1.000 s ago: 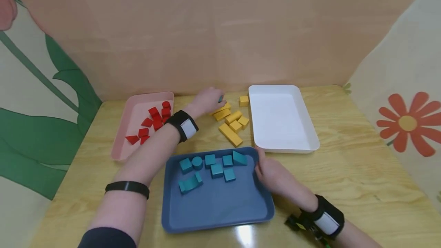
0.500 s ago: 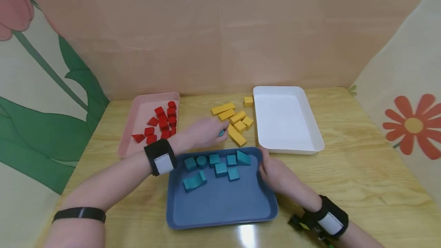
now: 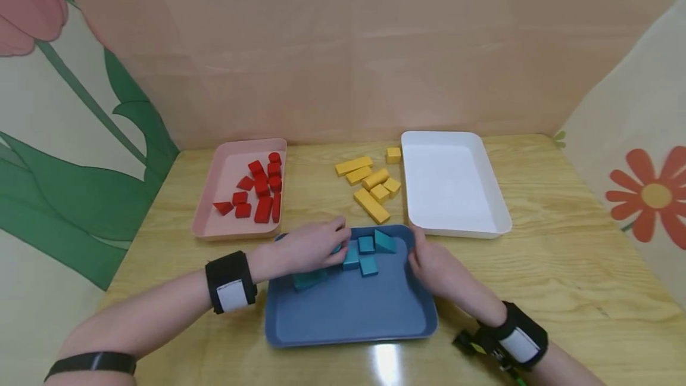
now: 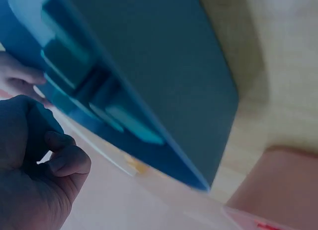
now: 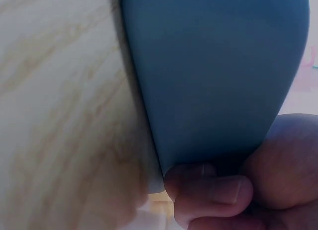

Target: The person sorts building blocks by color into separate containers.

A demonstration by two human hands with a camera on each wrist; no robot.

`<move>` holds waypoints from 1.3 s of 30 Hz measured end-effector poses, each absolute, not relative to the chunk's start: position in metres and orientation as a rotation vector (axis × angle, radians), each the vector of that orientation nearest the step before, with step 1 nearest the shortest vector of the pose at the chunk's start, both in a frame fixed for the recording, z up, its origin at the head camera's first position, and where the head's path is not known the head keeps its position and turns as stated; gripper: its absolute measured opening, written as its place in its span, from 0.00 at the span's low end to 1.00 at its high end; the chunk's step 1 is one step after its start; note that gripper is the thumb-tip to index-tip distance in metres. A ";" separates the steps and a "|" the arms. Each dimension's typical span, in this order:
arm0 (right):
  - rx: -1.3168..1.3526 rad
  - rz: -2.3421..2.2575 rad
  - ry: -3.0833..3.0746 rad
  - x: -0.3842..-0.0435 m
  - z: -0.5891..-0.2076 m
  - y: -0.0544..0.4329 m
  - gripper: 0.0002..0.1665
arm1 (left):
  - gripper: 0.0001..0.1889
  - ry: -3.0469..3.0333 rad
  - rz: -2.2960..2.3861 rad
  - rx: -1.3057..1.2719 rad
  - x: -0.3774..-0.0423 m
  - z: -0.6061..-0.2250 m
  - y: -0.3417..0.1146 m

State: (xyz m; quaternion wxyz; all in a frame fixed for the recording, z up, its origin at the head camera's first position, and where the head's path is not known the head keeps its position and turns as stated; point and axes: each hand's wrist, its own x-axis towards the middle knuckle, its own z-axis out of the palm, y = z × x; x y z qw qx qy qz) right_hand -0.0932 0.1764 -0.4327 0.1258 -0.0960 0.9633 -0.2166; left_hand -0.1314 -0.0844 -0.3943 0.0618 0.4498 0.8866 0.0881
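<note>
Left wristband (image 3: 230, 268): white patch (image 3: 233, 295), no readable lettering.
Right wristband (image 3: 517, 317): white patch (image 3: 520, 345), no readable lettering.
Blue tray (image 3: 351, 317): no legible brand.
White tray (image 3: 452, 189) and pink tray (image 3: 225, 171), by the far edge of the tabletop (image 3: 568, 255): none legible.
Teal blocks (image 3: 368, 266), red blocks (image 3: 262, 210), yellow blocks (image 3: 371, 205): no legible letter or numeral.
</note>
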 end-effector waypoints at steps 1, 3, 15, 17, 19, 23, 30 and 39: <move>-0.279 -0.632 2.804 -0.093 -0.432 0.177 0.33 | 0.09 2.671 0.275 1.371 -0.129 -0.395 -0.085; -0.272 -0.633 2.799 -0.094 -0.432 0.177 0.33 | 0.09 2.657 0.283 1.374 -0.127 -0.398 -0.085; -0.250 -0.642 2.781 -0.095 -0.435 0.176 0.33 | 0.22 2.667 0.209 1.345 -0.120 -0.411 -0.094; -0.257 -0.642 2.786 -0.095 -0.435 0.176 0.33 | 0.29 2.711 0.192 1.331 -0.121 -0.411 -0.095; -0.265 -0.635 2.798 -0.095 -0.435 0.176 0.33 | 0.34 2.762 0.189 1.311 -0.122 -0.410 -0.096; -0.272 -0.623 2.815 -0.095 -0.435 0.176 0.32 | 0.38 2.847 0.206 1.299 -0.123 -0.403 -0.096; -0.265 -0.631 2.808 -0.094 -0.434 0.176 0.32 | 0.38 2.914 0.239 1.283 -0.122 -0.392 -0.097; -0.270 -0.617 2.840 -0.093 -0.431 0.178 0.32 | 0.39 2.970 0.314 1.117 -0.120 -0.380 -0.100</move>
